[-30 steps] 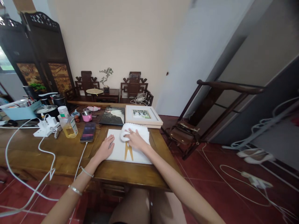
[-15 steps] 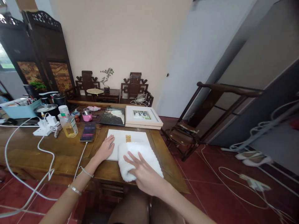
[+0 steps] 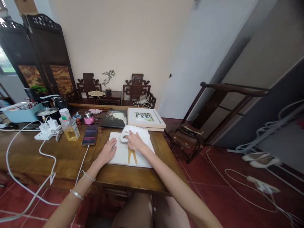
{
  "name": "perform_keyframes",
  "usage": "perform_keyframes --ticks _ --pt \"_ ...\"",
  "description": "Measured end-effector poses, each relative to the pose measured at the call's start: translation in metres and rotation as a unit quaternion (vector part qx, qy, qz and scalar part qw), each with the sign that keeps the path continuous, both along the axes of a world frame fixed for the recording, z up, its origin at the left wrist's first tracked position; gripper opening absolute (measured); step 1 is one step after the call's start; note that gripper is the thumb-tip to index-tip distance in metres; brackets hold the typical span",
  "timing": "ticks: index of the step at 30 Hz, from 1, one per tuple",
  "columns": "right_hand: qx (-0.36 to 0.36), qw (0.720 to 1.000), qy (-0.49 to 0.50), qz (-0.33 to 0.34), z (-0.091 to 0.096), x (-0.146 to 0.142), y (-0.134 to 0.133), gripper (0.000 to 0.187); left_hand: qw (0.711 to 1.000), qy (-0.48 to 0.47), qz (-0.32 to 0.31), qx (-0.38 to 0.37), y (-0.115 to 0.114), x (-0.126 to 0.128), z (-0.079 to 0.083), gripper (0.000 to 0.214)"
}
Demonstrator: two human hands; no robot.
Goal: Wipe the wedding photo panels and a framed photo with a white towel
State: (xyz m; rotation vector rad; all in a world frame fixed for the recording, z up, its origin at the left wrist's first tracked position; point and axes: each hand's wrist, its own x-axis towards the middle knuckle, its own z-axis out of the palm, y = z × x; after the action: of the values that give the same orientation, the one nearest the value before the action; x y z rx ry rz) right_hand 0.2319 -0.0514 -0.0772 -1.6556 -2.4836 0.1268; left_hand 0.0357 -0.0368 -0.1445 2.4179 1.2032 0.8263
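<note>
A flat white panel (image 3: pixel 120 155) lies on the wooden table in front of me, with a tan forked piece (image 3: pixel 132 156) on its face. My left hand (image 3: pixel 109 150) rests on the panel's left edge, fingers stretched out and holding nothing. In my right hand (image 3: pixel 134 141) is a folded white fluffy towel (image 3: pixel 139 130), pressed against the far part of the panel. The towel and hand hide the upper end of the forked piece. Just beyond the towel are a dark picture panel (image 3: pixel 114 118) and a white-framed picture (image 3: pixel 145 117).
To the left on the table (image 3: pixel 71 158) stand a phone (image 3: pixel 89 135) on a cable, a bottle of yellow liquid (image 3: pixel 69 125), a pink cup (image 3: pixel 88 118) and a power strip (image 3: pixel 47 130). A wooden chair (image 3: pixel 213 101) holding a brown bag (image 3: pixel 186 140) is at the right.
My right hand has pushed the towel away from me, from the panel's near right corner to its far edge. More of the forked piece shows. My left hand has stayed put.
</note>
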Motion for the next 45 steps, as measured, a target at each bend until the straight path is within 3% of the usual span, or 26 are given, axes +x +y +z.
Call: perform_keyframes --ticks 5,12,15,19,27,31,34,38,42,45 --pt "0.011 0.999 -0.026 0.017 -0.004 -0.022 -0.018 0.047 1.0 -0.011 -0.005 0.0 0.001 0.0 0.0 0.044" --pt "0.016 0.988 -0.026 0.149 0.001 -0.014 -0.106 0.043 1.0 -0.022 0.002 0.001 -0.002 0.002 0.002 0.043" --pt "-0.01 0.984 -0.006 0.18 0.006 -0.007 -0.128 0.044 1.0 -0.019 -0.001 0.0 -0.003 0.002 0.002 0.043" --pt "-0.039 0.984 0.024 0.173 0.012 0.001 -0.116 0.051 1.0 -0.02 -0.004 0.005 -0.001 0.001 -0.001 0.042" --pt "-0.01 0.998 -0.019 0.059 0.009 -0.006 -0.025 0.052 1.0 -0.029 0.002 0.002 0.001 0.002 -0.004 0.043" --pt "0.002 0.999 -0.034 0.02 0.003 -0.025 -0.007 0.049 0.995 -0.084 0.025 -0.042 0.0 0.002 0.003 0.046" --pt "0.01 0.997 -0.047 0.058 -0.001 -0.038 -0.017 0.048 0.976 -0.183 0.072 -0.089 0.0 0.001 0.008 0.051" --pt "0.025 0.985 -0.051 0.165 0.003 -0.042 -0.056 0.045 0.954 -0.259 0.108 -0.108 -0.002 0.001 0.015 0.053" --pt "-0.018 0.973 -0.028 0.227 0.017 -0.031 -0.102 0.045 0.965 -0.227 0.098 -0.087 -0.009 0.004 0.022 0.056" --pt "-0.064 0.973 0.0 0.222 0.027 -0.016 -0.118 0.047 0.982 -0.172 0.055 -0.051 -0.013 0.006 0.021 0.053"
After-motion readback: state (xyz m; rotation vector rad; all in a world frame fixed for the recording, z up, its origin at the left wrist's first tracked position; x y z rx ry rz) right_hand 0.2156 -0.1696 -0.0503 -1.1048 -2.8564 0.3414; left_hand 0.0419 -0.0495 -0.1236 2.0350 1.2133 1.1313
